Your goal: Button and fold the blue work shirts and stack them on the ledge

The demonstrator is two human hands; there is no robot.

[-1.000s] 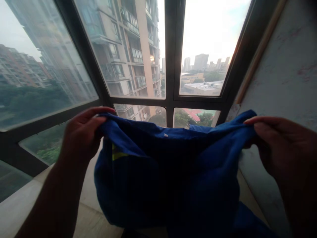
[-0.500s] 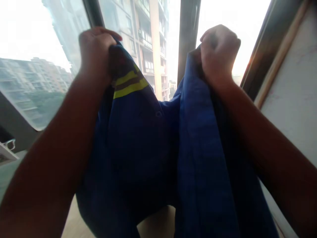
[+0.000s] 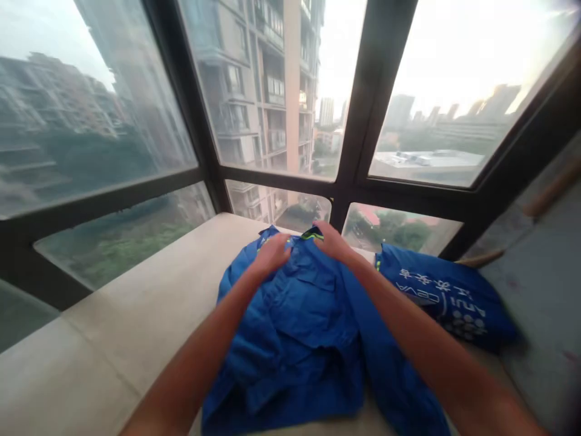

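Head view, left to right: left hand (image 3: 272, 253) and right hand (image 3: 336, 243), fingers partly curled, grips indeterminable, at the collar (image 3: 312, 234) of a blue jacket (image 3: 308, 303) lying on the ledge (image 3: 113, 315), whose sleeve (image 3: 385, 375), if dragged sideways, could disturb the folded garment (image 3: 454, 293) alongside.

Blue garments: two in total, comprising one jacket (image 3: 313, 309) laid open and one folded garment (image 3: 442, 293) with white lettering. Hands: two, one left hand (image 3: 273, 253) and one right hand (image 3: 330, 242). Window panes: seven visible, three upper panes (image 3: 272, 85) and four lower panes (image 3: 131, 233).
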